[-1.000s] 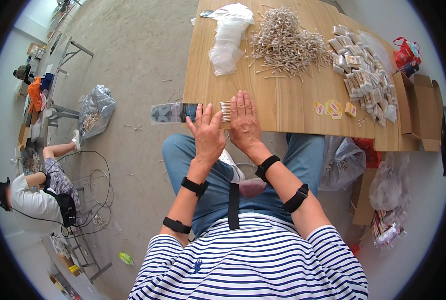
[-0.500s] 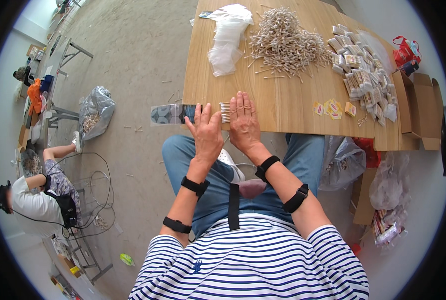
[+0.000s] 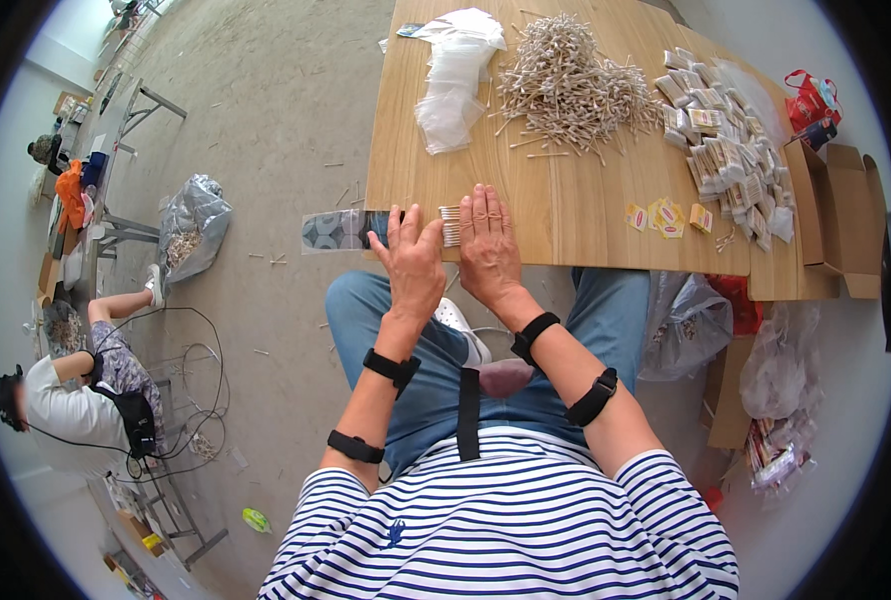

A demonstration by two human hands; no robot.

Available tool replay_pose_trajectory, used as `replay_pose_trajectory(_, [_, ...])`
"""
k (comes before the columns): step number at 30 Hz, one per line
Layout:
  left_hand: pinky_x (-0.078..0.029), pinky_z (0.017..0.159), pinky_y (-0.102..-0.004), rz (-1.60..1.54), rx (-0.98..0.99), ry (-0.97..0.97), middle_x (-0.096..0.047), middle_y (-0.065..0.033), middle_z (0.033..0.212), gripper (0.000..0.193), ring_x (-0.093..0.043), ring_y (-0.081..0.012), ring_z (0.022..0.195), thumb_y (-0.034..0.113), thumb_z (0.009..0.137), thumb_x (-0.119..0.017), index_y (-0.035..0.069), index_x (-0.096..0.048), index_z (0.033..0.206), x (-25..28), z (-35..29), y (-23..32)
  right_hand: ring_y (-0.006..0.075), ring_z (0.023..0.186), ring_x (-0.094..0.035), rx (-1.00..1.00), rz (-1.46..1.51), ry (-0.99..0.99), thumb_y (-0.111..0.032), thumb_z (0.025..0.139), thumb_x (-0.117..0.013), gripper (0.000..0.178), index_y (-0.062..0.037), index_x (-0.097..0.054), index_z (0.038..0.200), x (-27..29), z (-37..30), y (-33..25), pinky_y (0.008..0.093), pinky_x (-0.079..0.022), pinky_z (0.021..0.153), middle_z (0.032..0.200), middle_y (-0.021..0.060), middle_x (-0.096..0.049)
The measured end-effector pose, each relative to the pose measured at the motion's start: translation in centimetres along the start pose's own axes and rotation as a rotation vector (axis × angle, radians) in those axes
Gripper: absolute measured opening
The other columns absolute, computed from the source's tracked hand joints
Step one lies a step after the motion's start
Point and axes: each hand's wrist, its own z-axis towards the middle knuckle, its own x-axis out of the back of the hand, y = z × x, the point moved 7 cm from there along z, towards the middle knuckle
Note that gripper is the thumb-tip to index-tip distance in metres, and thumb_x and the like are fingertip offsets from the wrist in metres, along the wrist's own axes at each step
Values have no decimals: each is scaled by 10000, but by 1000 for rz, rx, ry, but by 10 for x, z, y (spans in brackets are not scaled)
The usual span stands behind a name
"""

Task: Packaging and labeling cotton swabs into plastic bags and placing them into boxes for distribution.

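Hiding whatever lies under its palm, the person's right hand (image 3: 490, 240) sits against the right end of a short, flat row of thin white cotton swabs (image 3: 451, 226), and whether the row runs on beneath it cannot be told; the person's left hand (image 3: 414, 262) is at the row's left end, its palm out of sight, so any contact of its fingertips with the sticks is hard to make out; a clear plastic strip with grey rounded shapes (image 3: 336, 231) juts past the table's left edge, its dark right end partly lost near the left hand; a black object at the far right is cut off by the lens rim

The right hand is flat, palm down, fingers straight and close together, pointing to the far side; the left has its fingers spread wide; black fabric straps (image 3: 393, 371) circle both forearms

On the pale wooden table (image 3: 586, 200) lie, at the far side, a fan of translucent white bags (image 3: 456, 95) and a loose heap of cotton swabs (image 3: 571, 90); to the right are small filled packs (image 3: 731, 170), yellow-and-white cards (image 3: 669, 217) and an open brown cardboard box (image 3: 851, 220); on the grey floor (image 3: 286, 120) to the left stands a silvery plastic sack (image 3: 196, 215), with a seated co-worker in a white top (image 3: 81, 410) nearer
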Motion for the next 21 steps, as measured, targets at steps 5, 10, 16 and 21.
replay_pose_trajectory(5, [-68,1157,-704,-13,16,6,-472,-207,1469,345,-278,-403,1473,58,911,-551,109,-671,1231,-3,4,-2,423,1486,-269,0,10,7,-58,802,-617,717,96,-372,1458,0,0,0,476,-202,1235,1553,295,-326])
replay_pose_trajectory(10, [-63,1158,-702,-12,26,3,-474,-206,1468,350,-280,-402,1472,62,912,-556,117,-674,1236,-4,5,-2,421,1486,-271,-4,13,-1,-61,802,-617,717,96,-373,1458,-1,0,0,477,-200,1235,1551,295,-328])
replay_pose_trajectory(16, [-62,1157,-704,-10,24,-16,-471,-208,1472,367,-279,-409,1474,61,911,-555,128,-673,1253,-4,5,0,422,1486,-271,2,3,29,-67,801,-618,717,96,-375,1456,0,0,1,479,-190,1239,1547,295,-334])
replay_pose_trajectory(21, [-89,1155,-706,75,-30,27,-475,-190,1475,327,-297,-387,1470,83,947,-576,122,-674,1257,-3,12,3,420,1487,-268,6,-12,10,-75,805,-610,710,95,-379,1454,1,1,0,481,-186,1240,1546,294,-336])
